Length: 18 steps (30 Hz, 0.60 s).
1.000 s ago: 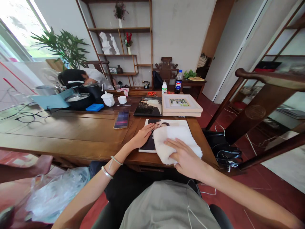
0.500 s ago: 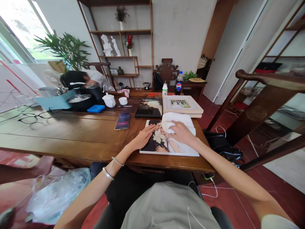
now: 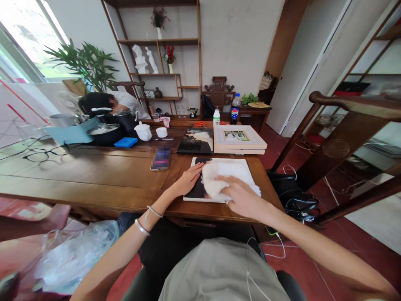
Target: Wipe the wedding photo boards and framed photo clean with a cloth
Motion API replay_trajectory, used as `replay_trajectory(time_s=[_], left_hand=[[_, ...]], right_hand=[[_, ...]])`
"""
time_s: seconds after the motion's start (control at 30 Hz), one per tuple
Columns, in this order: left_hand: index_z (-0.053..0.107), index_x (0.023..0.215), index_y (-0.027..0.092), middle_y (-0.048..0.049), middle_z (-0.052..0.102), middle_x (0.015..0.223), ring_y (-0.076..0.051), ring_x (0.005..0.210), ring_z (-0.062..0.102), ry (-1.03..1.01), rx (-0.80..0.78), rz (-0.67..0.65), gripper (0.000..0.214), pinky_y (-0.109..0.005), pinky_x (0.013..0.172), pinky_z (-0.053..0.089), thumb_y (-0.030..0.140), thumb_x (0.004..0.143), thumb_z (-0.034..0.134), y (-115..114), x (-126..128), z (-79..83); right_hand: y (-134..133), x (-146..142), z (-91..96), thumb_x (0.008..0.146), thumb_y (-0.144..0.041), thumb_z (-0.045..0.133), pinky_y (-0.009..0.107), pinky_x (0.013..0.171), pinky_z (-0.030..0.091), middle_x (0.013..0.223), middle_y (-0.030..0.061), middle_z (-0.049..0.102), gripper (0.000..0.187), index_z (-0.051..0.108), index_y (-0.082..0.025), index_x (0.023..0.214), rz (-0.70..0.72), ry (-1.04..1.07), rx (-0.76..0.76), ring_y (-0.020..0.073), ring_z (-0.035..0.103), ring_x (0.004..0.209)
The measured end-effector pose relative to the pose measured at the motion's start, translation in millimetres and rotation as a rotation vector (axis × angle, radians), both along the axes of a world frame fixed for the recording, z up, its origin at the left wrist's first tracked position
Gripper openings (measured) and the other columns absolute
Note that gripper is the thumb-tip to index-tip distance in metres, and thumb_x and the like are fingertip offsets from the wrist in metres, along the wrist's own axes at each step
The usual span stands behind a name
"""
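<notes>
A photo panel [image 3: 194,190] with a white edge lies flat near the front edge of the wooden table. My left hand [image 3: 187,180] rests on its left side, fingers stretched out together and pointing up and right. Over the panel's middle, my right hand [image 3: 242,195] presses a white cloth [image 3: 210,177] down, its fingers bunched on the fabric. The cloth hides most of the picture, leaving a dark part at the left and a white area toward the upper right.
Behind the panel are a dark photo print [image 3: 197,141] and stacked framed pictures [image 3: 261,142]. A phone [image 3: 161,159] lies to the left. Farther back stand a cola bottle [image 3: 234,109], a white bottle [image 3: 216,117] and a teapot [image 3: 143,131]. A wooden chair [image 3: 338,146] is at the right.
My right hand has drawn the white cloth down and left, from the panel's upper part to its middle, covering the pictured figures. My left hand has stayed in place.
</notes>
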<state>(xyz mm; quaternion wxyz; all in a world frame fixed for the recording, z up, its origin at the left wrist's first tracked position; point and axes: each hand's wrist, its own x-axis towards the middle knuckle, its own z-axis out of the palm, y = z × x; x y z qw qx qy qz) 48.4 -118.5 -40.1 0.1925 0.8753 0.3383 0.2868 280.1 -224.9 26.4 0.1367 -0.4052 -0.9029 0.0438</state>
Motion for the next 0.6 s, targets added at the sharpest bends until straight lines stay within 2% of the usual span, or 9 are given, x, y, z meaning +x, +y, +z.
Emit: replay_trajectory(time_s=[0.17,0.23,0.3,0.4,0.5,0.6], left_hand=[[0.042,0.138,0.023,-0.0063,0.038,0.147,-0.020,0.138,0.030,0.013,-0.019,0.027,0.044,-0.046,0.113,0.026,0.028,0.095,0.030,0,0,-1.9],[0.042,0.138,0.024,-0.0061,0.038,0.147,-0.020,0.138,0.029,0.013,-0.026,0.029,0.044,-0.047,0.112,0.025,0.028,0.095,0.030,0,0,-1.3],[0.042,0.137,0.024,-0.0062,0.039,0.146,-0.021,0.138,0.030,0.015,-0.030,0.033,0.044,-0.047,0.112,0.026,0.029,0.095,0.030,-1,0,-0.5],[0.042,0.138,0.021,-0.0072,0.039,0.146,-0.021,0.138,0.030,0.026,-0.030,0.041,0.045,-0.045,0.113,0.026,0.029,0.095,0.029,-1,0,0.4],[0.042,0.138,0.018,-0.0090,0.038,0.147,-0.021,0.138,0.031,0.031,-0.019,0.035,0.046,-0.044,0.113,0.025,0.029,0.095,0.029,-1,1,0.3],[0.043,0.137,0.017,-0.0092,0.037,0.147,-0.022,0.138,0.030,0.020,-0.006,0.020,0.046,-0.045,0.114,0.024,0.029,0.095,0.029,0,1,-1.2]], right_hand=[[54,34,-0.5,0.069,-0.004,0.049,0.041,0.094,0.042,0.124,0.0148,0.059,0.034,0.070,-0.013,0.095,-0.177,-0.067,0.067,0.0281,0.056,0.111],[69,47,-3.8,0.072,-0.005,0.048,0.040,0.093,0.041,0.120,0.0147,0.062,0.035,0.068,-0.012,0.099,-0.251,-0.084,0.081,0.0274,0.057,0.109],[73,54,-8.0,0.075,-0.007,0.048,0.042,0.097,0.038,0.118,0.0168,0.062,0.032,0.068,-0.011,0.099,-0.283,-0.094,0.103,0.0281,0.053,0.115],[53,53,-13.2,0.074,-0.007,0.050,0.047,0.104,0.031,0.127,0.0194,0.057,0.027,0.069,-0.010,0.093,-0.265,-0.094,0.127,0.0301,0.041,0.128],[9,41,-13.7,0.066,-0.002,0.049,0.051,0.108,0.026,0.139,0.0138,0.047,0.033,0.070,-0.015,0.088,-0.212,-0.064,0.082,0.0291,0.033,0.134],[-34,29,-10.3,0.060,-0.001,0.048,0.051,0.111,0.021,0.144,0.0100,0.041,0.036,0.070,-0.018,0.083,-0.102,-0.043,-0.001,0.0264,0.028,0.137]])
